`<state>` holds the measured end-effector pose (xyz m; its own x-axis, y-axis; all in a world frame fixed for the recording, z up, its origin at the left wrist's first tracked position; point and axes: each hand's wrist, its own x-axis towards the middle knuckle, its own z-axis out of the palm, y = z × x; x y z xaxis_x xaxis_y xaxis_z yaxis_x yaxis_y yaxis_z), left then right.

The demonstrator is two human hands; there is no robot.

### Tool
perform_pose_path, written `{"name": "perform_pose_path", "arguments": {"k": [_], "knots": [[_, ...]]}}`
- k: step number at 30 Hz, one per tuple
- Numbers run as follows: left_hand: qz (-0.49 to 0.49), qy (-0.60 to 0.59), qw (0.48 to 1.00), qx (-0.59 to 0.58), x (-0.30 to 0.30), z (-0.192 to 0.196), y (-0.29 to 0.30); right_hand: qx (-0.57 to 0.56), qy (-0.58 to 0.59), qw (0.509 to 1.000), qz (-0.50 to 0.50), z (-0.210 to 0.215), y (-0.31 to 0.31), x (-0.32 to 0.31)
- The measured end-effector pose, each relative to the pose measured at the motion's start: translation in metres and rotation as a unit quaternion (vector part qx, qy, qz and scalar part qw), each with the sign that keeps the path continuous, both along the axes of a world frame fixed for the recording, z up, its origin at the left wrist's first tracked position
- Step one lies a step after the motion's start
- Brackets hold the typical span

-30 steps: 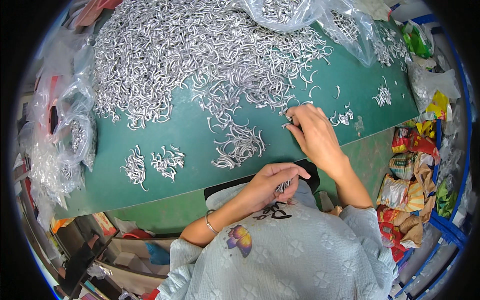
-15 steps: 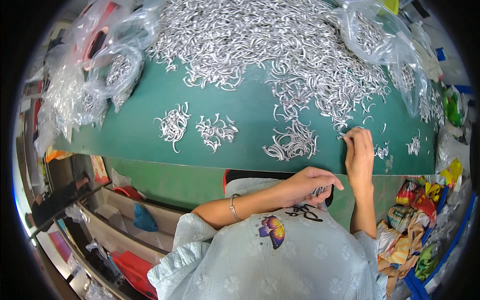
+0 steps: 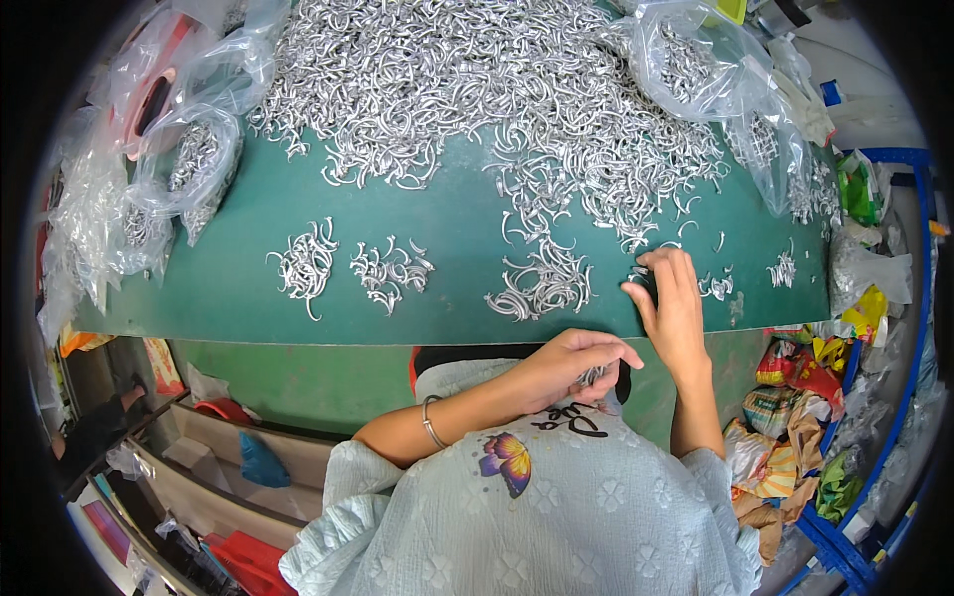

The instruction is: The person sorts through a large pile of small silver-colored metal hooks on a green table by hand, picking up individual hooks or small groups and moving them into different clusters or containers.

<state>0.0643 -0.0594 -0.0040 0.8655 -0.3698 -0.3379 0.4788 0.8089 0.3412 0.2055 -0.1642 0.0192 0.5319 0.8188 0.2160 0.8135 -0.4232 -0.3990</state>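
Curls the left hand around silvery pieces near the shirt; extends the right hand over the green table, narrowly parting thumb from fingertips beside loose ones, thin and curved.

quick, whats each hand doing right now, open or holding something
Left hand: closed, holding curved silver metal pieces.
Right hand: partly open over the flat green tabletop; whether it grips a piece cannot be told.

We note silver-grey pieces, a green worktop, and a pale blue top patterned with tone-on-tone clovers and a purple-and-yellow butterfly.
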Motion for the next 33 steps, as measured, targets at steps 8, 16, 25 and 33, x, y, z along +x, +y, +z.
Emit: {"name": "perform_pose_path", "arguments": {"k": [8,16,25,33], "knots": [[0.001,-0.018,1.0,-0.007,-0.006,0.0,0.002,-0.012,0.044,0.999,0.008,-0.012,-0.006,0.001],[0.019,-0.036,0.999,-0.01,-0.01,-0.002,0.002,-0.035,0.024,0.999,0.032,-0.01,-0.002,0.005],[0.032,-0.052,0.998,-0.029,-0.018,-0.002,0.002,0.014,0.253,0.965,0.072,0.027,0.064,-0.022],[0.06,-0.059,0.996,-0.029,-0.023,-0.004,0.004,0.016,0.248,0.924,0.29,0.009,0.137,-0.049]]}}
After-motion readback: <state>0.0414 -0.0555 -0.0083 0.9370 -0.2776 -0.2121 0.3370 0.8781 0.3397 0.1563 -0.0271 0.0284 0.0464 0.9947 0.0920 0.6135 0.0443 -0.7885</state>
